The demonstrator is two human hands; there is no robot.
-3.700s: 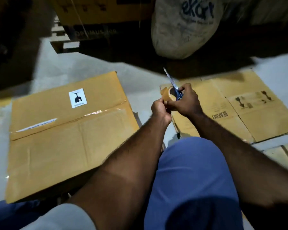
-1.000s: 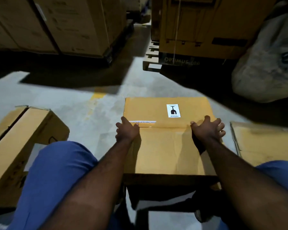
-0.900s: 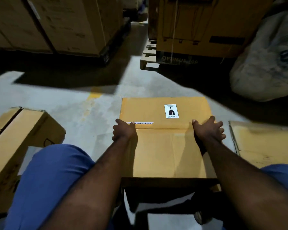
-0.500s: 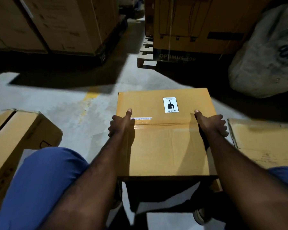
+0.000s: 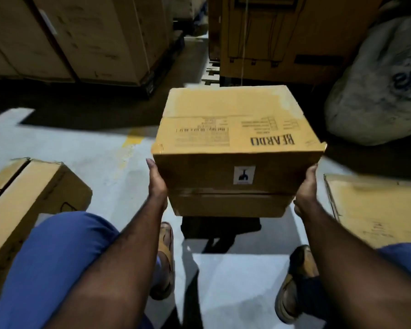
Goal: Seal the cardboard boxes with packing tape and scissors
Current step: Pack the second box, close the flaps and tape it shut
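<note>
A spare carton (image 5: 22,198) is lying on the floor (image 5: 93,150) at my left. My left hand (image 5: 156,184), fingers straight, is pressing the cardboard box (image 5: 235,143), which is hanging tilted above the floor; my right hand (image 5: 306,188) is pressing flat on its other side.

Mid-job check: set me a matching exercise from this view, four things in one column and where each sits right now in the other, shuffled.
Things
1. stickered box
2. second box
3. flat cardboard
4. white sack

Places
A. lying flat on the floor, right edge of view
B. pressed between the left hand and right hand, tipped so its sticker faces the camera
C. on the floor, left edge of view
D. far right, in the background

Pairs: 1-B, 2-C, 3-A, 4-D
</note>
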